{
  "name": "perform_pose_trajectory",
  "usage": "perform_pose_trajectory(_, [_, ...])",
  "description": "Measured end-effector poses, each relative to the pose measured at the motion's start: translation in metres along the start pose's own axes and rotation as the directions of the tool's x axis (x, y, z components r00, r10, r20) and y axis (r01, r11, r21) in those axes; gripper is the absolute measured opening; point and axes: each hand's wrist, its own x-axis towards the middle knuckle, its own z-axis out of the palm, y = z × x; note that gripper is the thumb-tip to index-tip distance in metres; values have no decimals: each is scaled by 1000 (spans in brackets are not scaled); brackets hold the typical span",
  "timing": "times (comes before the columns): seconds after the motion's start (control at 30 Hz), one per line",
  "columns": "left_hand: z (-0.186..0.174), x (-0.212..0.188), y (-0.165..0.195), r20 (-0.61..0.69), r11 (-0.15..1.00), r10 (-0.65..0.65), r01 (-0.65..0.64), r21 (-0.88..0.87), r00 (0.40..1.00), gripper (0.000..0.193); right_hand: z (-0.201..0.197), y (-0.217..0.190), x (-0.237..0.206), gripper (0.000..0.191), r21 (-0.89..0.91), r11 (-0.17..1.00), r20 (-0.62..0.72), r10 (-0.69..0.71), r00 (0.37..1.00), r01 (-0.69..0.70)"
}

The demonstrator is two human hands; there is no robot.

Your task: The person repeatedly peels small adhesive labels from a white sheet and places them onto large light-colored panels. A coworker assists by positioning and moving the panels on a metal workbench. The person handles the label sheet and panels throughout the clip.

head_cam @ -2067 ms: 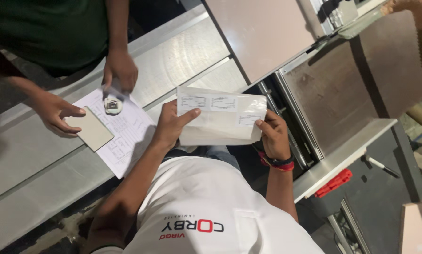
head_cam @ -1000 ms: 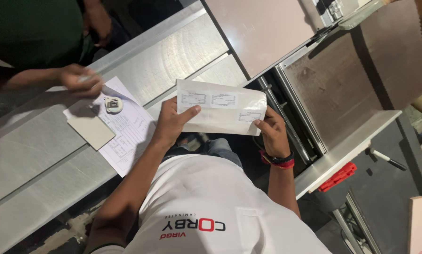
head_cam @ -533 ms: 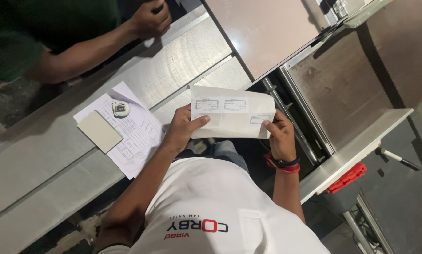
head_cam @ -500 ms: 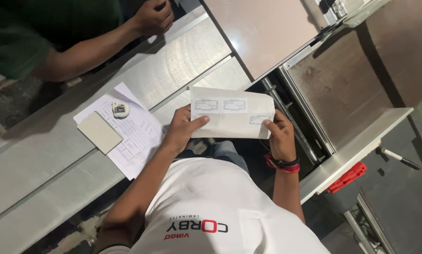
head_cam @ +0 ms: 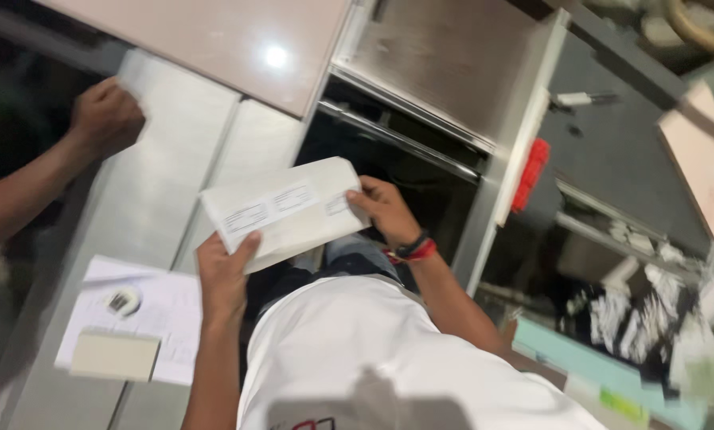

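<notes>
White folded sheet lying crosswise, right end tilted up, left hand and right hand gripping its ends

Left hand: grips the lower left end of the folded white paper.
Right hand: pinches the paper's right edge.
Co-worker's hand: rests on the grey metal table.
Printed sheet: lies on the table, bearing a beige block.

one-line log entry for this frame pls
left hand: holds folded white paper sheet | right hand: holds its other end | grey metal table: white form, beige card | another person's hand: on table
</notes>
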Motion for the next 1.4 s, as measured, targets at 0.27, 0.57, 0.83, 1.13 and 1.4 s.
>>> perform_pose_trajectory(0.27, [45,20,0,132,984,-173,166,57,976,33,-35,14,-25,29,165,986,-197,62,978,-29])
perform_pose_trajectory(0.57, [113,35,4,212,927,-193,107,360,958,31,-87,26,-38,36,-216,976,-416,-98,904,6])
perform_pose_trajectory(0.83, [173,31,15,254,808,-230,39,587,940,33,-117,-21,-56,17,-473,860,-413,-410,813,192])
perform_pose_trajectory(1.13, [218,33,11,415,886,-217,-1,464,883,31,-110,-46,-32,44,-708,568,-31,-619,784,420])
perform_pose_trajectory(1.4, [261,38,4,398,782,-301,-14,623,867,31,-144,-48,-28,43,-644,625,-51,-610,790,441])
